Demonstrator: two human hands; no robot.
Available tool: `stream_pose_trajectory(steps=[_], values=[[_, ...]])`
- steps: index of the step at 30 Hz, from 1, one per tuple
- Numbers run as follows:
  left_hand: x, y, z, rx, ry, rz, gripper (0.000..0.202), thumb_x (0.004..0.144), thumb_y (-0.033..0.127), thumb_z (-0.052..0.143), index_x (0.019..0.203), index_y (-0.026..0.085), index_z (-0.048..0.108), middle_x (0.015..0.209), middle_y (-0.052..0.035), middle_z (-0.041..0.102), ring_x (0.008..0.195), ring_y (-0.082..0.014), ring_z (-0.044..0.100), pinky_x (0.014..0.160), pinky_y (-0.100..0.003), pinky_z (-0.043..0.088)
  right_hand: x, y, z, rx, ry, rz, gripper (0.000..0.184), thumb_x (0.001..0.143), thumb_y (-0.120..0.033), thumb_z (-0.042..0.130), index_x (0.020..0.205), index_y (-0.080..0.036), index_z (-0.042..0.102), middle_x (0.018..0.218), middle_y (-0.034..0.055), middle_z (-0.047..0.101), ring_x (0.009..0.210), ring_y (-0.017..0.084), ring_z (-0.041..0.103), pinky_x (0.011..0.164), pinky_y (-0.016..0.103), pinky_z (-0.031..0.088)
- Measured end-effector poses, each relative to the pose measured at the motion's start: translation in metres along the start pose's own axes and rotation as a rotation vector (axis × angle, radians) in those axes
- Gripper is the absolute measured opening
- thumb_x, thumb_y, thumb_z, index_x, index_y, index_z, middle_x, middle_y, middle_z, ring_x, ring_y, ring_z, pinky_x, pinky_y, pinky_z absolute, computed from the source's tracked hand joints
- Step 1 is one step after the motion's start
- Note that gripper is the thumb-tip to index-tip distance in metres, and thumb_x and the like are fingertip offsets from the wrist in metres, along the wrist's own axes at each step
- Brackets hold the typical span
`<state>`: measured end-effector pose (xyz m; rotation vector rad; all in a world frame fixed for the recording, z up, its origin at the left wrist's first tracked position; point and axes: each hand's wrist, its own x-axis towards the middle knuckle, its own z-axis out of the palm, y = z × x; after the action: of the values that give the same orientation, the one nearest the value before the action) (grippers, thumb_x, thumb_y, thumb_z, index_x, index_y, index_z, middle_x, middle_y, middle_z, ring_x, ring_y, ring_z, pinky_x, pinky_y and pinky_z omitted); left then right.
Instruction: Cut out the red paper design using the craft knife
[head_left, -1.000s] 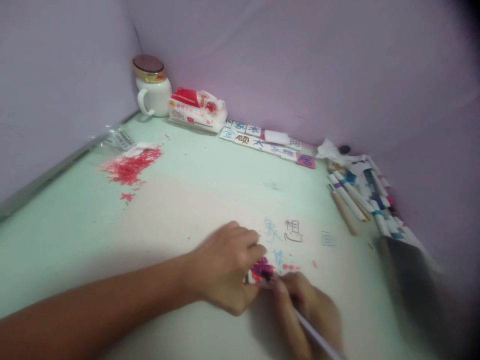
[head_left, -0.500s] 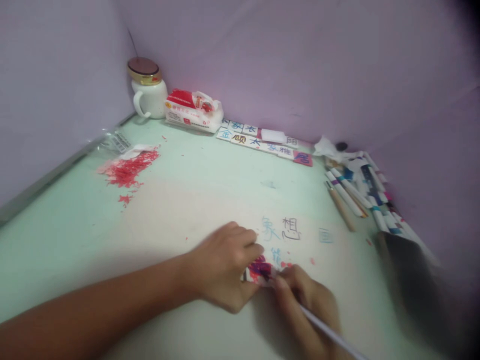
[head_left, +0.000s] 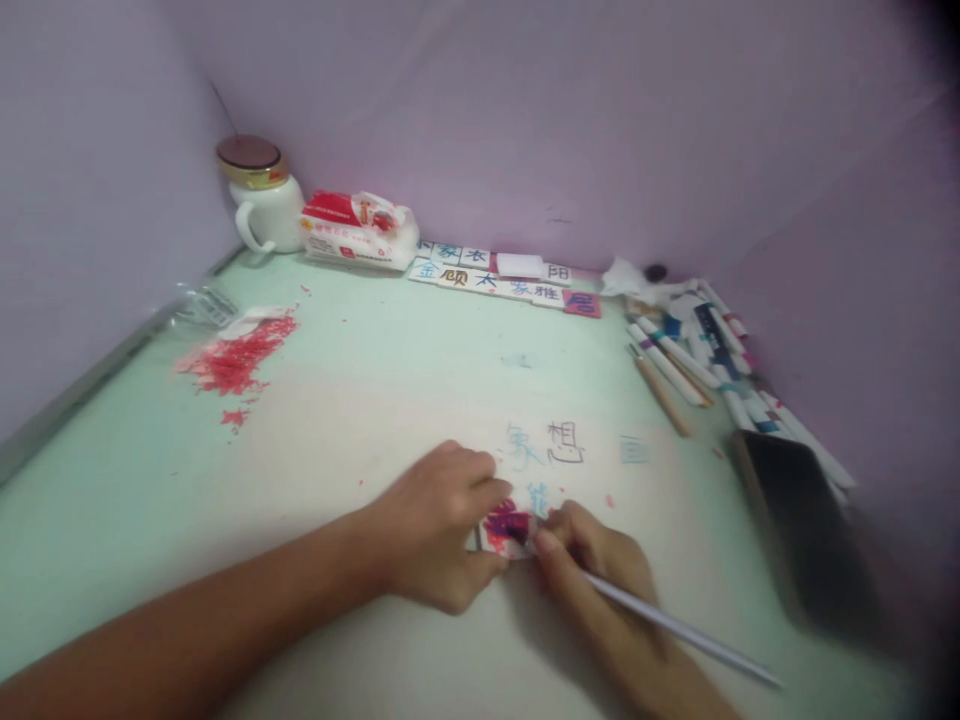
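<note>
My left hand (head_left: 442,525) pinches a small flat white tile (head_left: 491,541) between thumb and fingers, steadying it on the table. Red and dark purple colour covers much of the tile's face. In my right hand (head_left: 600,570), closed like a writing grip, is a slender pale-handled tool (head_left: 682,628). Its tip end is at the tile's right part, mostly hidden by my fingers, so I cannot tell its kind. Just beyond the hands, drawn characters (head_left: 564,443) in blue and dark ink mark the tabletop, with small red crumbs about them.
Red shavings (head_left: 244,358) lie at the left. Along the back wall are a lidded white mug (head_left: 274,215), a tissue pack (head_left: 360,235) and rows of character tiles (head_left: 487,282). Several markers (head_left: 671,370), a wooden-handled tool (head_left: 660,390) and a black phone (head_left: 802,525) lie at the right.
The camera view has shifted so most things sit further left. The tool's handle has swung to a flatter slant, and both hands stay at the tile.
</note>
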<state>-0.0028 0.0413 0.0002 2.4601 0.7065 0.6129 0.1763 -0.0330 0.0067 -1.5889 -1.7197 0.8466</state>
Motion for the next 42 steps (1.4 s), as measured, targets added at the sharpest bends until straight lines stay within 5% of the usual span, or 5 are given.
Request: stream_pose_trajectory(steps=[4, 21, 34, 42], values=[[0.000, 0.001, -0.001, 0.002, -0.009, 0.003, 0.025, 0.073, 0.025, 0.060, 0.094, 0.011, 0.064, 0.076, -0.0072, 0.056, 0.067, -0.0196, 0.051, 0.067, -0.035, 0.041, 0.002, -0.002, -0.002, -0.061, 0.024, -0.175, 0.030, 0.092, -0.026, 0.043, 0.063, -0.021, 0.044, 0.050, -0.0059, 0.048, 0.042, 0.008, 0.044, 0.043, 0.019, 0.034], [0.001, 0.002, -0.001, 0.010, -0.019, 0.001, 0.026, 0.075, 0.025, 0.059, 0.094, 0.010, 0.065, 0.075, -0.0080, 0.056, 0.067, -0.0201, 0.051, 0.066, -0.035, 0.040, -0.001, -0.001, -0.003, -0.153, -0.040, -0.276, 0.021, 0.089, -0.017, 0.047, 0.069, -0.021, 0.044, 0.054, -0.0055, 0.049, 0.045, 0.007, 0.045, 0.046, 0.018, 0.035], [0.000, 0.001, -0.001, 0.010, -0.023, -0.020, 0.026, 0.071, 0.024, 0.062, 0.093, 0.011, 0.064, 0.076, -0.0075, 0.056, 0.068, -0.0201, 0.051, 0.067, -0.035, 0.041, -0.001, -0.006, 0.000, -0.085, -0.027, -0.080, 0.030, 0.092, -0.026, 0.046, 0.062, -0.021, 0.042, 0.049, -0.0058, 0.049, 0.041, 0.008, 0.044, 0.041, 0.019, 0.032], [0.000, 0.001, 0.000, 0.022, -0.036, -0.019, 0.024, 0.071, 0.024, 0.061, 0.093, 0.012, 0.063, 0.076, -0.0070, 0.055, 0.068, -0.0201, 0.051, 0.068, -0.035, 0.041, -0.005, -0.008, 0.008, 0.091, 0.095, 0.257, 0.036, 0.086, -0.042, 0.050, 0.057, -0.022, 0.039, 0.047, -0.0065, 0.041, 0.044, 0.010, 0.037, 0.042, 0.022, 0.029]])
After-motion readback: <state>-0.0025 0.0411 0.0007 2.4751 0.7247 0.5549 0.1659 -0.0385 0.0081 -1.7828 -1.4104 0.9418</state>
